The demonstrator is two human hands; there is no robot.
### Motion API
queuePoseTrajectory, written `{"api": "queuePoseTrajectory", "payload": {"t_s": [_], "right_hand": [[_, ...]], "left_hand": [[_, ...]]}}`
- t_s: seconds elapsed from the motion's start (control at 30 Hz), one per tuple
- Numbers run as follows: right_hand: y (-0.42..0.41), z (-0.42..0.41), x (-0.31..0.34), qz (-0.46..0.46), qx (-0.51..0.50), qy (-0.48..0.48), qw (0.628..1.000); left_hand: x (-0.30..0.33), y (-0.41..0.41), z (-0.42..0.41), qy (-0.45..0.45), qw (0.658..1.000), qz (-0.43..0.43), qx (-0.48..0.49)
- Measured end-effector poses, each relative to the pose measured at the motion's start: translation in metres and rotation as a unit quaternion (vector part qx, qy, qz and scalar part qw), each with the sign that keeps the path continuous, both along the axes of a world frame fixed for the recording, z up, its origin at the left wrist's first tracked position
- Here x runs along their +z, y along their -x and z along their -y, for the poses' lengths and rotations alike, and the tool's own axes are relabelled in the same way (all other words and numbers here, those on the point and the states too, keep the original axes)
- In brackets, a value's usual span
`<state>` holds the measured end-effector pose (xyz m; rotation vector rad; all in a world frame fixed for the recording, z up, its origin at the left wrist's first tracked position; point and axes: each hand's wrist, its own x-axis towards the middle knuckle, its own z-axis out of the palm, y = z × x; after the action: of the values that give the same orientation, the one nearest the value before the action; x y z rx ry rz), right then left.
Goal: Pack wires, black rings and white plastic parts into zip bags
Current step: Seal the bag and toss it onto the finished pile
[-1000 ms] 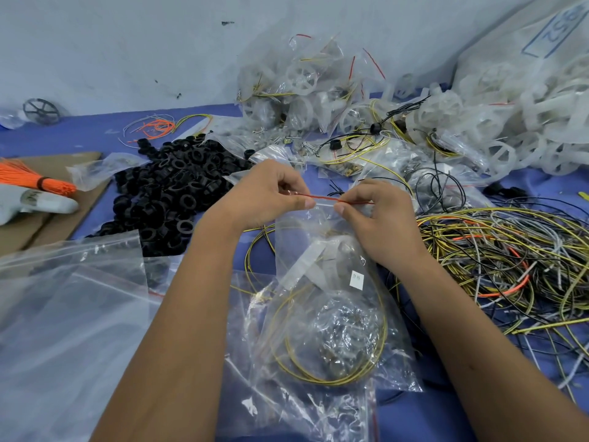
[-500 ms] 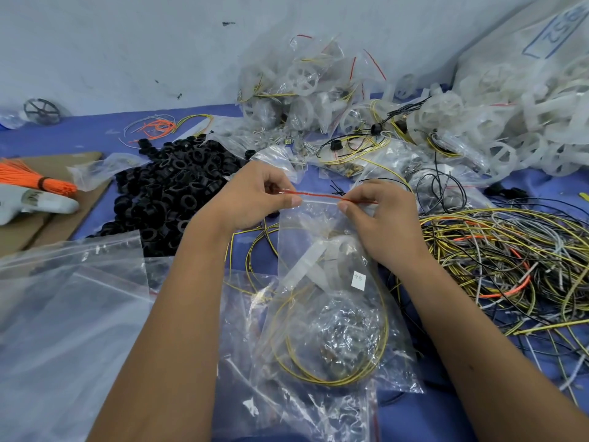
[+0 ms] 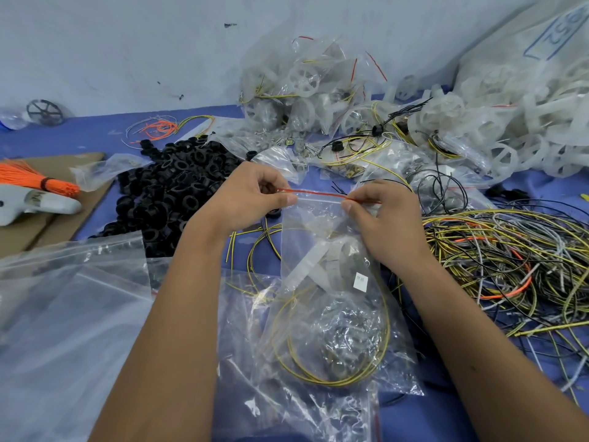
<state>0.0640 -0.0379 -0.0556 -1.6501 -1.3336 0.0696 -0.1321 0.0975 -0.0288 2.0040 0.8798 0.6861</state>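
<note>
A clear zip bag [image 3: 334, 307] with a red zip strip lies in front of me. It holds a coiled yellow wire [image 3: 331, 374], a white plastic part and small dark pieces. My left hand [image 3: 251, 196] pinches the left end of the red strip. My right hand [image 3: 379, 215] pinches the strip's right end. A heap of black rings [image 3: 172, 193] sits left of my hands. Tangled wires [image 3: 510, 260] spread on the right. White plastic wheels [image 3: 510, 122] pile up at the back right.
Packed bags [image 3: 302, 90] are heaped at the back centre by the wall. Empty zip bags [image 3: 63, 314] lie at the lower left. An orange wire bundle [image 3: 32, 180] and a white tool [image 3: 35, 202] rest on cardboard at the left.
My left hand slid leftward along the red zip strip, away from my right hand, which stayed at the strip's right end.
</note>
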Motion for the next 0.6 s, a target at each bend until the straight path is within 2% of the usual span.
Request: {"api": "queuePoseTrajectory", "payload": {"t_s": [0.2, 0.47, 0.6], "right_hand": [[-0.001, 0.0, 0.0, 0.006, -0.005, 0.008, 1.0], [0.0, 0.001, -0.001, -0.002, -0.014, -0.001, 1.0], [0.001, 0.001, 0.0, -0.006, -0.012, -0.001, 1.0]], "left_hand": [[-0.001, -0.002, 0.001, -0.018, 1.0, 0.001, -0.001], [0.001, 0.009, 0.002, 0.01, 1.0, 0.017, 0.004], [0.003, 0.008, 0.004, -0.015, 1.0, 0.007, 0.001]]}}
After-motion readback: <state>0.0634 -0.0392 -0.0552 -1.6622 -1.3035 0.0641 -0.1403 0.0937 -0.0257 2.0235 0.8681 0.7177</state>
